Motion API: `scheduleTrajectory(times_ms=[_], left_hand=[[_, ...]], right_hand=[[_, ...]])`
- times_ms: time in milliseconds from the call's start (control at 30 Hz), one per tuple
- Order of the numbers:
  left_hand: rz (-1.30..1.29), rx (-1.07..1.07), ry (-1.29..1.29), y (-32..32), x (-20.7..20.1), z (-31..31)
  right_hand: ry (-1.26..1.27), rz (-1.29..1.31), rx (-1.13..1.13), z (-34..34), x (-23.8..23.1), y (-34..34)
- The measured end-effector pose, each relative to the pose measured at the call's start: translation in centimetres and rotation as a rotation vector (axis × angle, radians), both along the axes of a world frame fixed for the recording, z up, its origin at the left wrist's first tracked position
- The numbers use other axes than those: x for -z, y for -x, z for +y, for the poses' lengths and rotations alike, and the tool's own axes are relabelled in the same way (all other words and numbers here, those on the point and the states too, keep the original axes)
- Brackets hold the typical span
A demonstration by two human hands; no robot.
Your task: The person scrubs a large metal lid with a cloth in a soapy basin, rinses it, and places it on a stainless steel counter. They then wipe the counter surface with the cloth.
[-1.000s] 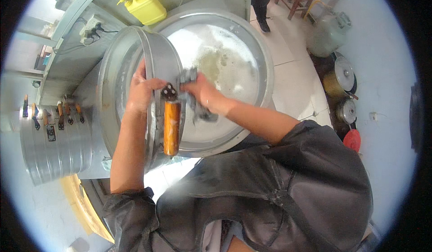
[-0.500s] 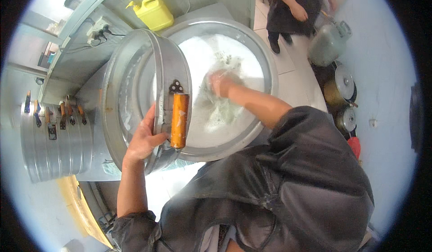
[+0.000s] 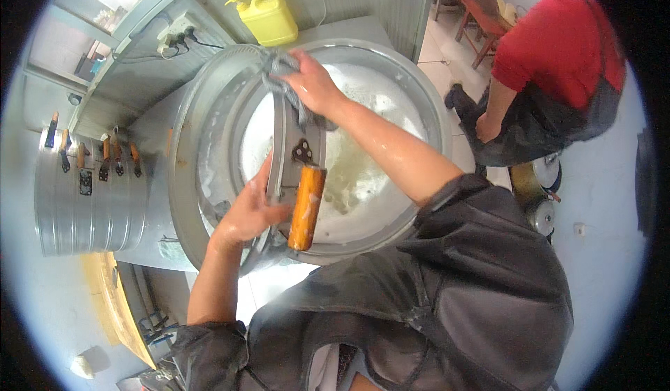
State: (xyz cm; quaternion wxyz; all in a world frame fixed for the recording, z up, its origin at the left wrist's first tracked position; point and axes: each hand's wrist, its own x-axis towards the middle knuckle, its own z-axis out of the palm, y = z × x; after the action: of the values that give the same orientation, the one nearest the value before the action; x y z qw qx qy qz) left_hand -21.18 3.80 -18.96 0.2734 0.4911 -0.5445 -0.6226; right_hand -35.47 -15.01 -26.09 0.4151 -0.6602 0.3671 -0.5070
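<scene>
Tilted on its edge over the left side of a large metal basin [image 3: 438, 140] is a round metal steamer ring [image 3: 183, 175] with an orange wooden handle [image 3: 307, 209]. My left hand [image 3: 246, 213] grips the ring's near rim beside that handle, its fingers partly hidden behind the metal. At the ring's upper rim, my right hand [image 3: 312, 87] is closed on a wet grey cloth [image 3: 280, 66], which presses against the edge. White suds and cloudy water [image 3: 356, 189] fill the basin.
A yellow jug with a pump [image 3: 269, 18] stands behind the basin, near plugged-in cords [image 3: 180, 39]. Stacked steamer rings [image 3: 91, 213] with wooden handles are at the left. A person in red [image 3: 558, 56] bends at the right by lidded pots [image 3: 543, 216].
My right hand has come up out of the suds with the cloth to the ring's upper rim. My left hand still holds the ring. The other person has moved nearer on the right.
</scene>
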Motion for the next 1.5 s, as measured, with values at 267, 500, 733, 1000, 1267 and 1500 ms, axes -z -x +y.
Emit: scheduleTrajectory(times_ms=[267, 500, 733, 1000, 1267, 1500], left_hand=[[-0.067, -0.083, 0.049, 1.4, -0.1, 0.2], [-0.027, -0.164, 0.240, 1.0, 1.4, -6.7], [0.125, -0.238, 0.155, 1.5, 0.4, -9.4], [-0.284, 0.078, 0.377, -2.1, 0.8, -2.5], [-0.046, 0.150, 0.386, -2.3, 1.8, -5.4], [0.032, 0.123, 0.392, -2.1, 3.1, -5.4]], right_hand=[[-0.804, -0.375, -0.058, -1.0, 3.4, 2.1], [-0.871, -0.372, -0.195, 9.8, 4.6, 4.8], [0.208, 1.229, 0.009, 12.7, 9.6, 4.1], [-0.309, 1.125, -0.112, 11.4, 10.1, 6.6], [-0.292, 0.098, 0.121, 11.3, -9.3, 6.2], [-0.406, 0.783, 0.323, 5.7, -9.6, 0.8]])
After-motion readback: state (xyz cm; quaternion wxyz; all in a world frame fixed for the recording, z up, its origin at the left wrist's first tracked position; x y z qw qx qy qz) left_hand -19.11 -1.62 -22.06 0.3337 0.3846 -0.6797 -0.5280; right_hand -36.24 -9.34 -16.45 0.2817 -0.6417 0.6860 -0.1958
